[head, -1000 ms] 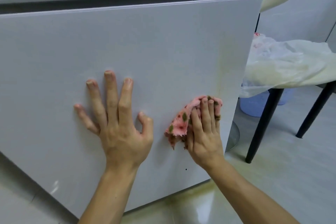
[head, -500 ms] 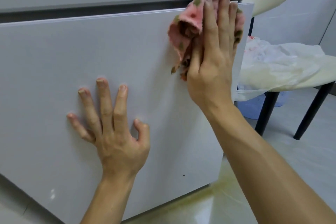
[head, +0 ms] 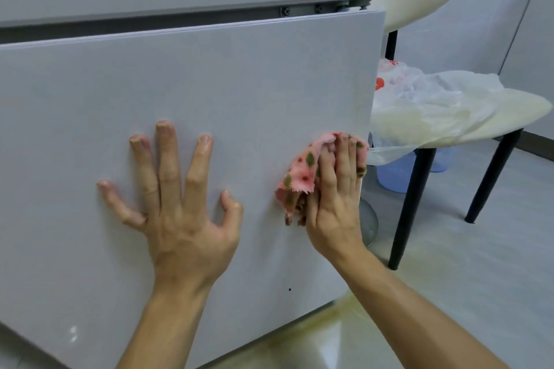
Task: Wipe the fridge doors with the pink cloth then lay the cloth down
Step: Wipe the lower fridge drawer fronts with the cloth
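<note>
Pink cloth (head: 299,180), floral, seemingly frayed, bunched under flat right hand (head: 335,204) on glossy fridge door (head: 209,69), left hand (head: 183,219) splayed flat

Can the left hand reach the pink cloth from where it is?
Probably yes. The left hand lies flat on the fridge door; only bare door separates it from the pink cloth under the right hand.

Lower door (head: 209,84) upper face open; chair leg (head: 412,204), blue bin (head: 395,178) close beside right edge.
</note>
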